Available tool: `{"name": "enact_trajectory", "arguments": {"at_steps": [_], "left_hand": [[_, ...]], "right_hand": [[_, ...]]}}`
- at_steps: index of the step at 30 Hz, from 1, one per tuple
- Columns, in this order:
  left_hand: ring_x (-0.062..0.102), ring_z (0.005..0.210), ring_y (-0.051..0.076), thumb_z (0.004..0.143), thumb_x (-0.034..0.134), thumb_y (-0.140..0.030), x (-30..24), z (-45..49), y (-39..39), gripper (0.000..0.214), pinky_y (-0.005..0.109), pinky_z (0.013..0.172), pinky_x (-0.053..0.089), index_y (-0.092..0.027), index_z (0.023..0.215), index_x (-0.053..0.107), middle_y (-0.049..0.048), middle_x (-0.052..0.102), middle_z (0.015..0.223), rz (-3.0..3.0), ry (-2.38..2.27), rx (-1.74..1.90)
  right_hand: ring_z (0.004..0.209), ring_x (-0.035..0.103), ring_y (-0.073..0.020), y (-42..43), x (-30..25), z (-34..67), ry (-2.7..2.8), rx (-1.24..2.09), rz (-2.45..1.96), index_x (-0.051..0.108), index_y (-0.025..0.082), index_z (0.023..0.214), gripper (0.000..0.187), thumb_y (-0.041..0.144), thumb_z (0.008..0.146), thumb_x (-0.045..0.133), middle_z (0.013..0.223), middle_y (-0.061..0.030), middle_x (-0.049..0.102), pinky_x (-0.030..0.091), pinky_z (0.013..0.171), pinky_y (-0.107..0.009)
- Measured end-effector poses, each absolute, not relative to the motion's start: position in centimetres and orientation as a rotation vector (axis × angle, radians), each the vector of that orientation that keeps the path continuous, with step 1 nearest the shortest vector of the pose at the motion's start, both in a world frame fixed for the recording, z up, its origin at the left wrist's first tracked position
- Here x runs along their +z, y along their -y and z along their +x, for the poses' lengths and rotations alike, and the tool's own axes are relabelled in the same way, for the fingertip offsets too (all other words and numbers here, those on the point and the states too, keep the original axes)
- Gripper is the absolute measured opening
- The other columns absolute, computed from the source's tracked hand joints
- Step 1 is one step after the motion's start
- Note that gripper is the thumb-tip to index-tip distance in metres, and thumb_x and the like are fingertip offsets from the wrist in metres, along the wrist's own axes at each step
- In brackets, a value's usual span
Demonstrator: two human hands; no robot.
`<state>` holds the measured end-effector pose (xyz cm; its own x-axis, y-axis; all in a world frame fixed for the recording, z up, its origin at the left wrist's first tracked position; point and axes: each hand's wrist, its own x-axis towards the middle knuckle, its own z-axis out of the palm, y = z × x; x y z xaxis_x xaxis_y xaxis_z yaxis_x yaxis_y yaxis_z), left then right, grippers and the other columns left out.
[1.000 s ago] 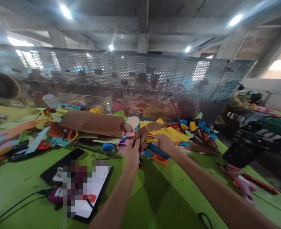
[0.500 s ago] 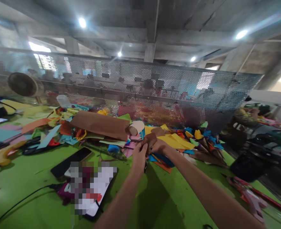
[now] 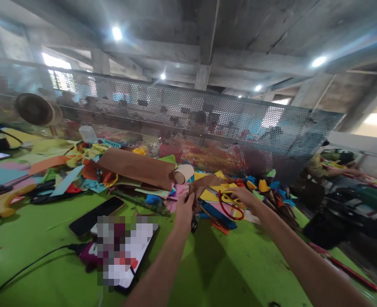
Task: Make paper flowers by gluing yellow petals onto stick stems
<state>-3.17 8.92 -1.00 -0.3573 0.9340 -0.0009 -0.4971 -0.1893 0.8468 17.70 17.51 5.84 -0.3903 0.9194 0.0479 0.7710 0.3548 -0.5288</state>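
Observation:
My left hand [image 3: 185,209] is closed around a piece of brown paper [image 3: 204,184], which rises from its fingertips and spreads to the right. A dark object [image 3: 194,224] shows below that hand. My right hand [image 3: 246,199] is to the right, its fingers at the yellow-edged handle of a pair of scissors [image 3: 220,199]. The red handle loop hangs open below the fingers, and the blades point left at the brown paper. A dark blue strip-like item [image 3: 218,214] lies under the scissors.
A large brown sheet [image 3: 137,166], a cream roll [image 3: 184,173] and coloured paper scraps cover the back of the green table [image 3: 162,273]. A black phone [image 3: 97,215], a second phone [image 3: 137,251] with a cable, and a yellow glue gun [image 3: 7,201] lie left. A perforated screen [image 3: 162,115] stands behind.
My right hand has moved right, away from the left hand, and the scissors now show at its fingers. The brown paper between the hands is more spread out. My left hand has hardly moved.

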Motion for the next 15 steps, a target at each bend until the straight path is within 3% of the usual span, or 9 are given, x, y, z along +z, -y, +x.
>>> {"name": "enact_trajectory", "arguments": {"at_steps": [3,7,9,12,15], "left_hand": [[0.052,0.055,0.009,0.06,0.079,-0.051,-1.0,-2.5,-8.7,0.042,0.02,0.054,0.04,-0.016,0.078,0.062,-0.0044,0.057,0.062,0.712,-0.895,1.659],[0.059,0.065,0.013,0.049,0.086,-0.048,-1.1,-0.6,-7.8,0.046,0.023,0.064,0.045,-0.013,0.072,0.067,0.0027,0.065,0.07,0.781,-0.79,1.516],[0.061,0.069,0.014,0.052,0.086,-0.05,-1.2,0.3,-7.4,0.048,0.024,0.068,0.046,-0.013,0.077,0.068,0.0049,0.068,0.075,0.777,-0.763,1.495],[0.06,0.065,0.013,0.057,0.084,-0.051,-1.0,0.9,-6.9,0.047,0.024,0.064,0.046,-0.014,0.082,0.068,0.0031,0.067,0.075,0.727,-0.74,1.519],[0.059,0.055,0.012,0.057,0.085,-0.05,-0.6,1.0,-6.6,0.048,0.023,0.054,0.043,-0.015,0.084,0.065,0.0012,0.066,0.072,0.647,-0.682,1.522]], "right_hand": [[0.084,0.073,-0.0233,-14.3,5.3,19.3,1.958,1.021,-1.361,0.064,0.016,0.111,0.028,0.022,0.088,0.049,0.092,-0.0106,0.075,0.057,0.068,-0.034],[0.082,0.075,-0.0229,-10.2,3.6,18.4,1.665,1.363,-1.164,0.062,0.02,0.11,0.029,0.024,0.082,0.055,0.092,-0.0098,0.076,0.058,0.074,-0.037],[0.084,0.074,-0.0205,-8.6,3.1,17.4,1.554,1.499,-1.068,0.061,0.023,0.11,0.029,0.024,0.081,0.059,0.095,-0.0062,0.076,0.057,0.078,-0.035],[0.092,0.072,-0.0202,-7.0,2.8,16.2,1.155,1.957,-0.759,0.061,0.023,0.112,0.026,0.034,0.088,0.06,0.1,-0.0044,0.076,0.054,0.086,-0.035],[0.095,0.071,-0.0218,-6.5,2.3,16.3,1.0,2.124,-0.606,0.065,0.02,0.112,0.03,0.039,0.092,0.052,0.099,-0.0059,0.076,0.053,0.087,-0.037]]}}
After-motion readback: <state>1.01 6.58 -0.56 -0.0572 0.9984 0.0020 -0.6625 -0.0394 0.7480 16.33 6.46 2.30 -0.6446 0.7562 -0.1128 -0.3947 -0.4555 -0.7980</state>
